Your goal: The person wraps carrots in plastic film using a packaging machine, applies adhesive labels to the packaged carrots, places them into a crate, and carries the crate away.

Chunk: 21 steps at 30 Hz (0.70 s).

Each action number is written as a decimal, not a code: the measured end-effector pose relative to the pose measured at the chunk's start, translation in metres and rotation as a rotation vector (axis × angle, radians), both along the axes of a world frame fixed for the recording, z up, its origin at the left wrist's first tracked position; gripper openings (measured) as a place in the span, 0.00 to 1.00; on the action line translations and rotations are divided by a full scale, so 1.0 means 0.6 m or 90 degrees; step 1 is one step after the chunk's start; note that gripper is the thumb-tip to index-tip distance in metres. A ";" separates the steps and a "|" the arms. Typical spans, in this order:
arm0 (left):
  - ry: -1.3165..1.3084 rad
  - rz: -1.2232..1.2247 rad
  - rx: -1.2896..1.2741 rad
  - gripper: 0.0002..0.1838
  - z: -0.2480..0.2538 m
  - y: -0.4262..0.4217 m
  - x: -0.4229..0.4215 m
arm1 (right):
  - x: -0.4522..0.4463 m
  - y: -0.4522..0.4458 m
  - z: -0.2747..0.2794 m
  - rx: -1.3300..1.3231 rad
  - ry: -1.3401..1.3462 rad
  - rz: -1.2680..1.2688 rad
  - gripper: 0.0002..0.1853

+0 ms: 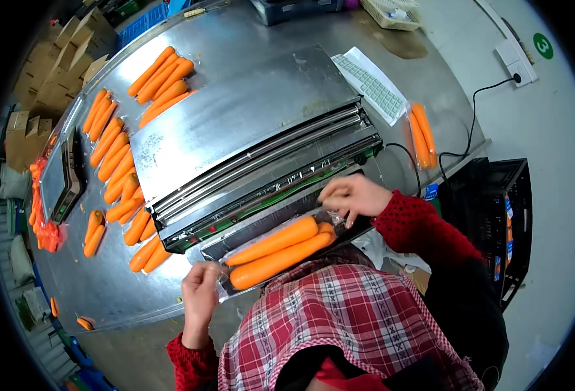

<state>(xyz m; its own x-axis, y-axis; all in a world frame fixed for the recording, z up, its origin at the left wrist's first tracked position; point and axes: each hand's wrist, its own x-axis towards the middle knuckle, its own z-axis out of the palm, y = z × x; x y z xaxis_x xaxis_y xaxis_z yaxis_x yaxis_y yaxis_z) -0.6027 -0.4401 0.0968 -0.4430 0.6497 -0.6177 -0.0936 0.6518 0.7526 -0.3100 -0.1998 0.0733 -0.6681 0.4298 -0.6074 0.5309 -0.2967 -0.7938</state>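
**Film [224,274] at the ends of a carrot bundle [281,259]**

The carrot bundle lies on the dark front plate [217,246] of the wrapping machine [235,124], just before the person's checked apron [333,300]. Two long carrots show well, and a third one is partly hidden behind them.

The left hand [199,287] is at the left end of the bundle; its fingers are closed in a pinch on the clear film. The right hand [352,197] is bent over the other end, where the film is gathered. I cannot tell whether its fingers grip this film or only touch it.

In my judgement, the step in hand is wrapping, at the point of managing the loose ends. The next move seems to call for drawing both ends snug and folding them under the carrots, evenly, so that the thin film does not tear.
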 end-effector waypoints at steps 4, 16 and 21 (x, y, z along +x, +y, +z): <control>0.133 0.273 0.247 0.09 -0.046 -0.017 -0.017 | 0.057 0.006 -0.049 -0.119 0.164 -0.447 0.17; 0.102 0.342 0.276 0.12 -0.108 -0.029 0.030 | -0.010 -0.098 -0.080 0.316 0.161 -0.451 0.08; 0.072 0.435 0.280 0.13 -0.105 -0.028 0.038 | 0.019 -0.109 -0.077 0.298 0.003 -0.278 0.07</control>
